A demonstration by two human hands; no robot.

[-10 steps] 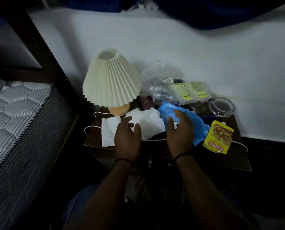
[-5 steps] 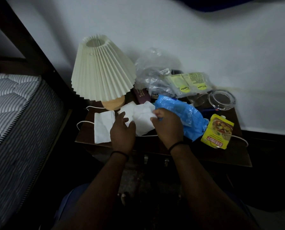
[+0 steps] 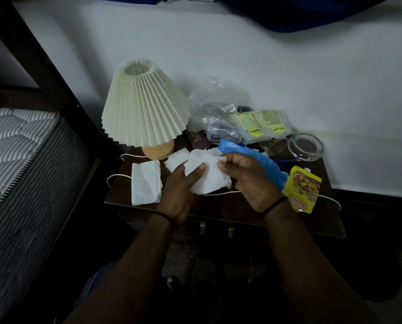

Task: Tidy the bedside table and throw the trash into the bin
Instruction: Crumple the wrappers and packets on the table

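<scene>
Tidying is at an early stage, judging by how much litter still covers the bench [image 3: 218, 211]. Both hands are at work over the middle of it: the left hand [image 3: 183, 183] and the right hand [image 3: 246, 181] hold one crumpled white tissue [image 3: 207, 176] between them, just above the dark top, the left thumb pressed onto its front and the right fingers [image 3: 225, 160] curled around its far edge, so both sets of fingers are closed on the paper rather than spread. Behind the right hand lies a blue plastic bag [image 3: 249, 157], touching or very nearly touching the knuckles; I cannot tell whether the hand holds it too. A flat folded tissue [image 3: 145, 183] lies on the left part of the bench, and another white piece [image 3: 176, 157] sits near the lamp [image 3: 144, 113]. At the back a clear plastic bag [image 3: 209, 113] is heaped beside yellow-labelled packets [image 3: 263, 127], with a round glass dish [image 3: 304, 146] to the right and a yellow food pouch [image 3: 304, 190] hanging over the front right area. No bin shows in this view, so nothing appears thrown away yet. What remains, by my reading, is gathering the tissues, bags and wrappers, carrying them to the bin, and straightening whatever stays.
</scene>
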